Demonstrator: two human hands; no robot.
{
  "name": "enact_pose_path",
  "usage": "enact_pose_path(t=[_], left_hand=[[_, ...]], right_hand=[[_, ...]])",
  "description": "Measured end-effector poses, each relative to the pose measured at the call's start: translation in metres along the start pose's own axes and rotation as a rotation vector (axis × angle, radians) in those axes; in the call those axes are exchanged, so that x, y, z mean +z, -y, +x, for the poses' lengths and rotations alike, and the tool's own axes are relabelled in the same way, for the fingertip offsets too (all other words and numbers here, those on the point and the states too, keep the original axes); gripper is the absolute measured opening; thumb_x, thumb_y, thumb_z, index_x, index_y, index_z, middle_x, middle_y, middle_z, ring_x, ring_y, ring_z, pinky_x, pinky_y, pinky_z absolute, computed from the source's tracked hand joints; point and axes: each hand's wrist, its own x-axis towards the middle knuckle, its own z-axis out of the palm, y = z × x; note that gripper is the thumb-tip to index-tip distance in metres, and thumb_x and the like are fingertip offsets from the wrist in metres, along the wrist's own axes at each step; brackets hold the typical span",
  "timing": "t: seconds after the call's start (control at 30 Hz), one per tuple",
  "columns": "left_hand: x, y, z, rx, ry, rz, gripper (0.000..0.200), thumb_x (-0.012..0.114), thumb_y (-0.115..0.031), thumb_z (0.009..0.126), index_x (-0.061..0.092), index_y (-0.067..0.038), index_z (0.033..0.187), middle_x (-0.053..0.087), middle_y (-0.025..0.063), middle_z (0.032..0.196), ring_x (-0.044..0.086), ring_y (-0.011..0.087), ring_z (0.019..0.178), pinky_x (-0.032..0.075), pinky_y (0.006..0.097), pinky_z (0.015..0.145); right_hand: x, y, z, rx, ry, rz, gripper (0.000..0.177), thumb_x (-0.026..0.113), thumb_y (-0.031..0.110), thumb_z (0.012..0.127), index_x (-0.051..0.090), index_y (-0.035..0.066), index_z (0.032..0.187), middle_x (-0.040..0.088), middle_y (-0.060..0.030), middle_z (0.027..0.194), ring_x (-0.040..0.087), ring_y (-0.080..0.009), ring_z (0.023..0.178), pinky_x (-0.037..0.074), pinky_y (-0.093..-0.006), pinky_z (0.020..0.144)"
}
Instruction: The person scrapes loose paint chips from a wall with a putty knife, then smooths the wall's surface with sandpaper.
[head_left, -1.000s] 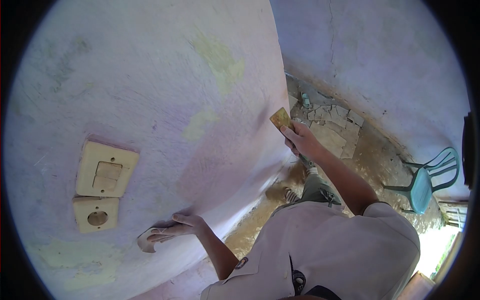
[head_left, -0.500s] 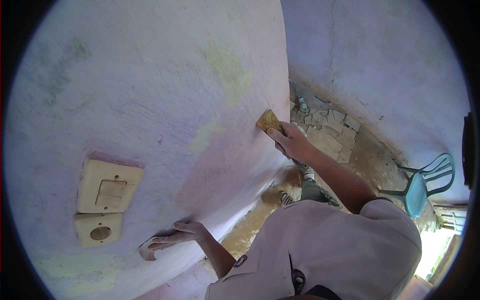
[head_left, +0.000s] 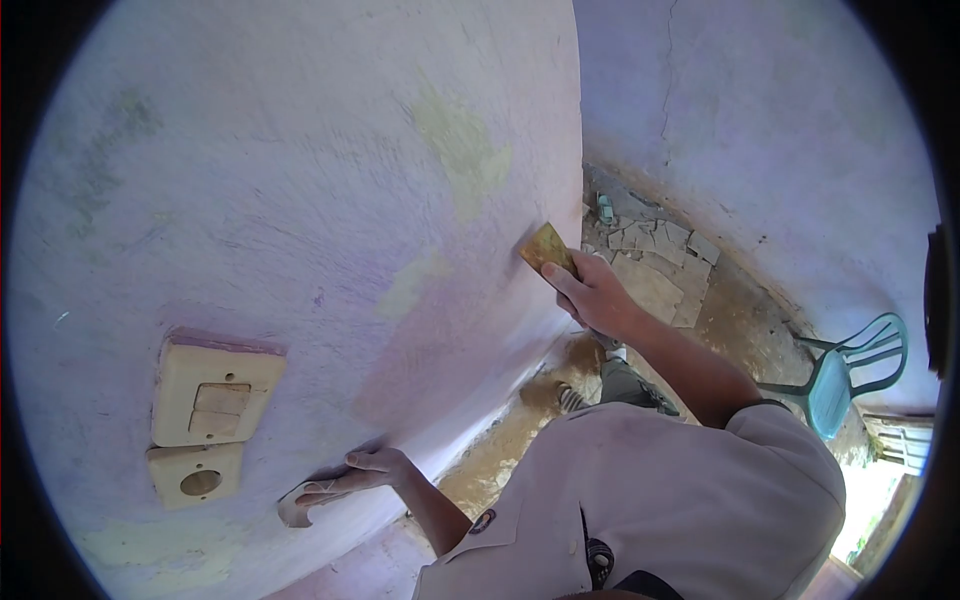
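Observation:
My right hand (head_left: 598, 290) grips a scraper with a flat, yellow-brown blade (head_left: 546, 250), thumb laid over its face. The blade's far edge is right at the lilac wall (head_left: 330, 180), near the corner. Lower down, my left hand (head_left: 360, 470) lies along the same wall, pinching a curled, pale sheet that looks like sandpaper (head_left: 293, 508). Left of that hand are a cream switch plate (head_left: 215, 395) and, just beneath it, a socket plate (head_left: 197, 481) with a round hole. Yellow-green patches (head_left: 462, 150) and scratch marks show on the wall.
A green plastic chair (head_left: 830, 390) stands on the right by a second wall (head_left: 770, 130) with a long crack. Broken flat pieces (head_left: 660, 270) lie on the dirty floor, with a small light-green object (head_left: 605, 208) behind them. Bright light enters at the lower right.
The view has tilted slightly, so the switch plate sits a little lower. My right hand and the scraper have shifted slightly right and down; my left hand stays almost in place.

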Motion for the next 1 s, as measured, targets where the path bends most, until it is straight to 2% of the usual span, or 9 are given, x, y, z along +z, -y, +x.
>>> enact_pose_path(t=[0.1, 0.23, 0.33, 0.83, 1.0], left_hand=[[0.002, 0.001, -0.001, -0.033, -0.023, -0.016, 0.064, 0.031, -0.038, 0.1, 0.011, -0.002, 0.15, 0.001, 0.0271, 0.155, 0.0, 0.0431, 0.144, 0.0, 0.061, 0.111], [0.005, 0.0, -0.001, -0.045, -0.032, -0.052, 0.064, 0.031, -0.037, 0.101, 0.012, -0.002, 0.15, 0.001, 0.0266, 0.155, 0.001, 0.0422, 0.144, 0.0, 0.0607, 0.111], [0.004, -0.002, 0.002, -0.047, -0.032, -0.058, 0.064, 0.032, -0.037, 0.1, 0.012, -0.002, 0.15, 0.002, 0.0263, 0.155, 0.001, 0.0418, 0.144, 0.001, 0.0609, 0.111], [0.002, 0.0, 0.001, -0.048, -0.041, -0.062, 0.064, 0.032, -0.038, 0.1, 0.012, -0.002, 0.15, 0.003, 0.0277, 0.155, 0.003, 0.0429, 0.144, 0.003, 0.0603, 0.111], [0.006, -0.004, 0.003, -0.059, -0.051, -0.131, 0.066, 0.035, -0.037, 0.099, 0.011, -0.002, 0.15, 0.0, 0.0279, 0.154, 0.001, 0.0429, 0.144, 0.006, 0.0586, 0.112]], right_hand=[[0.002, 0.002, 0.007, 0.015, -0.002, -0.024, 0.032, 0.051, 0.034, 0.097, 0.052, 0.003, 0.087, 0.042, 0.0034, 0.053, 0.036, -0.005, 0.041, 0.031, -0.025, 0.038], [0.003, 0.004, 0.007, 0.042, 0.008, 0.013, 0.033, 0.052, 0.035, 0.097, 0.052, 0.003, 0.085, 0.042, 0.0025, 0.052, 0.036, -0.0054, 0.04, 0.032, -0.0253, 0.037], [0.001, 0.005, -0.002, 0.038, 0.022, 0.013, 0.032, 0.049, 0.032, 0.099, 0.045, 0.005, 0.081, 0.043, 0.002, 0.054, 0.037, -0.0054, 0.04, 0.032, -0.0234, 0.036], [-0.001, 0.016, 0.01, 0.032, -0.007, -0.051, 0.032, 0.052, 0.033, 0.097, 0.051, 0.004, 0.084, 0.042, 0.0036, 0.052, 0.037, -0.0048, 0.041, 0.031, -0.0246, 0.037], [-0.004, 0.014, -0.002, 0.022, 0.037, -0.042, 0.03, 0.049, 0.031, 0.099, 0.046, 0.006, 0.084, 0.042, 0.002, 0.053, 0.037, -0.0059, 0.039, 0.032, -0.0244, 0.037]])
